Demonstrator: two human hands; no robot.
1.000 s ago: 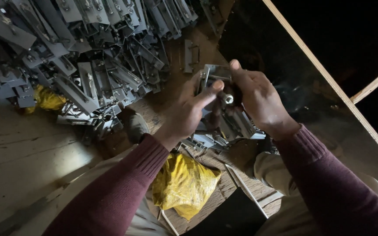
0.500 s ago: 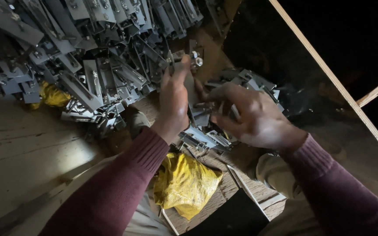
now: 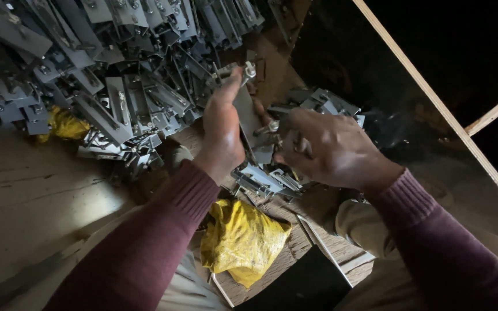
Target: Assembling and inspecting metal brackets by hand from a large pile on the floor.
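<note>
A big heap of grey metal brackets [image 3: 116, 75] is lying left of and behind the hands, crowding the floor. Below it, a crumpled yellow bag [image 3: 240, 242] is sitting on a wooden board [image 3: 295, 247]. The left hand [image 3: 223, 129] is gripping a flat grey metal plate [image 3: 249, 118] upright, just right of the heap. The right hand [image 3: 324, 147] is pinching a small silvery fitting [image 3: 272, 128] against that plate.

Both hands on one flat metal bracket, over a heap of the same parts.

Left hand [image 3: 221, 129] grips bracket [image 3: 248, 118] upright; right hand [image 3: 327, 147] pinches small pin [image 3: 271, 128] at its side. Heap [image 3: 116, 75] behind grip, yellow bag [image 3: 240, 239] below.
</note>
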